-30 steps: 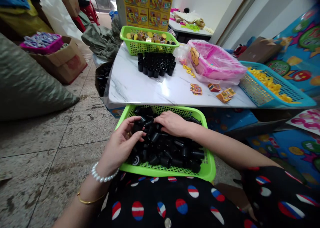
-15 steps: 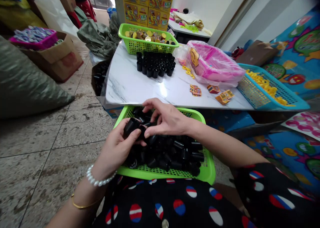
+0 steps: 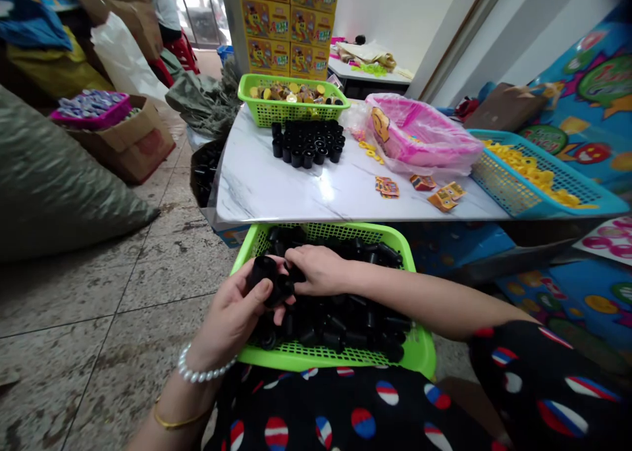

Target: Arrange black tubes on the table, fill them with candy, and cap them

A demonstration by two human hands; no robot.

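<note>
Gripping black plastic cylinder [image 3: 263, 272] in left hand [image 3: 230, 313], fingers curled round it, above green mesh basket [image 3: 336, 357]. Right hand [image 3: 316, 270] over loose cylinders [image 3: 336, 322] in basket, just beside left; its grip unclear. Upright cylinders [image 3: 306, 143] stand grouped on marble table [image 3: 276, 194].

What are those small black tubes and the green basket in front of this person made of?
The black tubes look like moulded plastic, possibly rubber; their dull, faintly shiny surface leaves it open. The green basket seems to be stiff, glossy plastic, its mesh walls apparently moulded in one piece.
</note>
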